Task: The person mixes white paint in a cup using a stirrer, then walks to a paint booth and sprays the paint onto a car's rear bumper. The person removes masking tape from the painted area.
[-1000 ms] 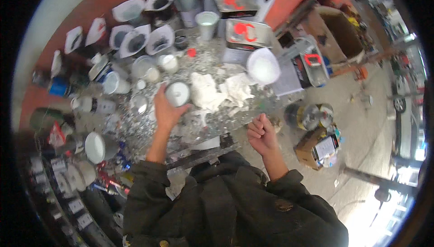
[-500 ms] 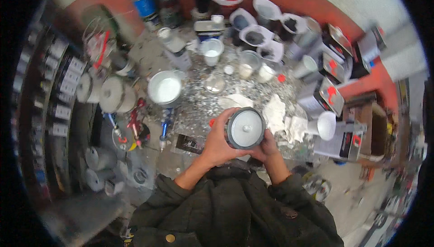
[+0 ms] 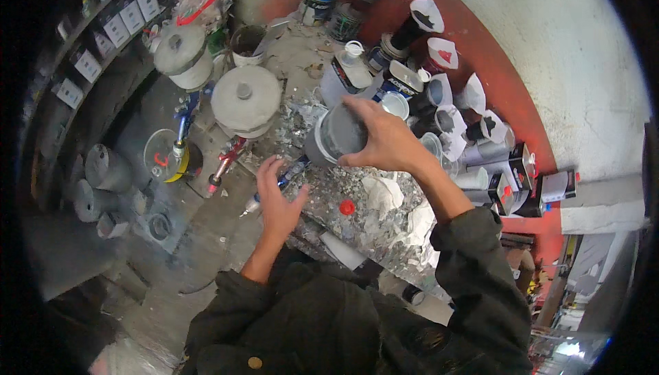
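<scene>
My right hand point(image 3: 388, 134) grips a dark grey round container point(image 3: 344, 131), fingers over its far side and thumb along the near side. The container is tilted, and a pale bucket with a white rim point(image 3: 318, 143) shows right behind and below it. I cannot tell whether the two touch. My left hand point(image 3: 278, 200) is held lower and to the left, its fingers spread and nothing in them. Close by it lies a blue-handled spray gun point(image 3: 294, 171), partly hidden by the hand.
Two lidded pots point(image 3: 246, 100) stand at the left, near a red spray gun point(image 3: 225, 163). A red cap point(image 3: 347, 207) and crumpled white paper point(image 3: 382, 193) lie on the spattered bench. Behind are metal cans point(image 3: 405, 78) and several cups with paper strainers point(image 3: 427, 15).
My view has turned to the left. My left hand has let go of the round container, and my right hand alone now carries it, tilted, at the pale bucket.
</scene>
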The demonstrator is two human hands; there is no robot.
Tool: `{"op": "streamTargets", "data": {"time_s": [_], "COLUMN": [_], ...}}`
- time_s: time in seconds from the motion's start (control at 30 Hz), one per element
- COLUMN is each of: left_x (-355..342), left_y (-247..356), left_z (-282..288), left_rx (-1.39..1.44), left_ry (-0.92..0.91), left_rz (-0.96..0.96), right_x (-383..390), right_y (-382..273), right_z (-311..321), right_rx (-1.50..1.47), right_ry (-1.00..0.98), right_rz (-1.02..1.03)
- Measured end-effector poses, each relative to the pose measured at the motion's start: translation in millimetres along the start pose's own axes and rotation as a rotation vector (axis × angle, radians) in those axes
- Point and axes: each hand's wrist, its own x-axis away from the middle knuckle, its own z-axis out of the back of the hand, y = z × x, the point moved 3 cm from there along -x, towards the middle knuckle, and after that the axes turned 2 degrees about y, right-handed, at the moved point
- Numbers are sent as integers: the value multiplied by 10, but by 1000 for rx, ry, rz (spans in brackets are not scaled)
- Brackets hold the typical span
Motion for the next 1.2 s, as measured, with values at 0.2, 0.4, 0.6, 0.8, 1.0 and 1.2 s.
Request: {"op": "streamTargets", "data": {"time_s": [0.2, 0.4, 0.6, 0.8, 1.0, 1.2], "left_x": [63, 106, -3, -39, -128, -184], "left_y": [-658, -941, -995, -1041, -1092, -1207], "left_z": [-69, -216, -189, -261, -333, -453], "left_rx": [-15, 16, 42, 23, 132, 164], "left_ry": [-127, -203, -247, -305, -354, -454], "left_rz": [166, 191, 218, 190, 190, 195], "right_x": [-208, -221, -171, -194, -251, -312], "right_y": [-219, -258, -391, -243, -314, -348], "right_z": [-4, -25, 150, -25, 10, -103], "right_rx": [203, 521, 157, 569, 438, 433], "right_ry": [-218, -298, -246, -310, -300, -252], "right_rz": [160, 500, 27, 372, 126, 193]}}
